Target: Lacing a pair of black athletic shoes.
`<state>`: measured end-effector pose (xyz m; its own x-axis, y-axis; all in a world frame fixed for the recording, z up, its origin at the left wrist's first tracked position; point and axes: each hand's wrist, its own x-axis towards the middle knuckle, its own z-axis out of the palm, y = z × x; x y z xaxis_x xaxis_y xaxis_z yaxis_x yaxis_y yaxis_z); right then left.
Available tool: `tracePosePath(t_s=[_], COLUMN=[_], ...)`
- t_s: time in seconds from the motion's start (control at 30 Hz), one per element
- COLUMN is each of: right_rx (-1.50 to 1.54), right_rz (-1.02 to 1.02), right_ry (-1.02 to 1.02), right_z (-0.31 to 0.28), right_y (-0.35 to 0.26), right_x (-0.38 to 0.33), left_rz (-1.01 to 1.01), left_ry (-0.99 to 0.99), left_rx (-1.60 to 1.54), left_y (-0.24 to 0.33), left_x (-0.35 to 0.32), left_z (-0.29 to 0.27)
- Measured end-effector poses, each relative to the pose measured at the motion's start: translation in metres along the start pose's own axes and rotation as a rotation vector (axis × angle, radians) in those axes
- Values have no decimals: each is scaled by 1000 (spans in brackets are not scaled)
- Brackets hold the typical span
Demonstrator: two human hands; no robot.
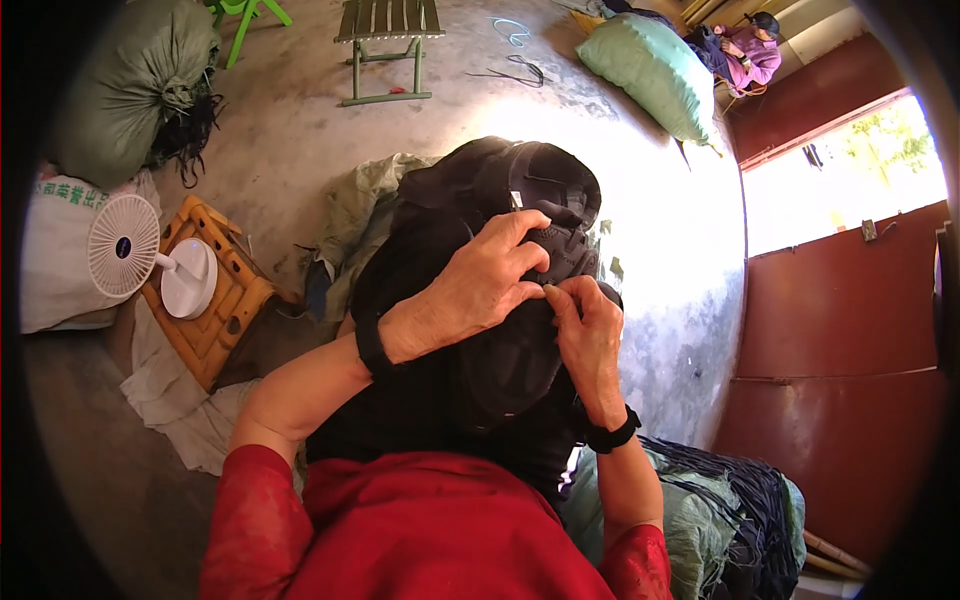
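What looks like a black cap [510,365] lies on my lap, its curved brim toward me. Beyond it is more black cap-like fabric [545,175], its hollow inside facing up. My left hand [485,270] comes in from the left, fingers bent and pinching at the cap's edge. Against it, my right hand [590,325] has thumb and forefinger pressed together. The fingertips of both hands nearly meet over the black fabric. Whatever small thing may sit between the right fingertips is too small to make out.
A white fan [190,278] stands on a bamboo stool [215,335] at left, near stuffed sacks [130,95]. Ahead is a folding stool [388,50]. A pale green sack [650,75] and another person [750,55] are far right. Dark cords [755,510] lie on a sack at lower right.
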<state>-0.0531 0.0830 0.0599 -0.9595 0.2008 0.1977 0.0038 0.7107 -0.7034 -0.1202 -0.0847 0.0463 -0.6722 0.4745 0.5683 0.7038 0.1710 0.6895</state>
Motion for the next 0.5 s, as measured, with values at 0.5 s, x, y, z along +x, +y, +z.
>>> tracePosePath(t_s=[0.5], right_rx=[-52], right_rz=[-7], right_ry=[-10], right_z=[-1], right_y=[5], right_x=[3], left_rz=[-75], left_ry=[-151], left_rx=[173], left_y=[9], left_x=[14], left_z=[2])
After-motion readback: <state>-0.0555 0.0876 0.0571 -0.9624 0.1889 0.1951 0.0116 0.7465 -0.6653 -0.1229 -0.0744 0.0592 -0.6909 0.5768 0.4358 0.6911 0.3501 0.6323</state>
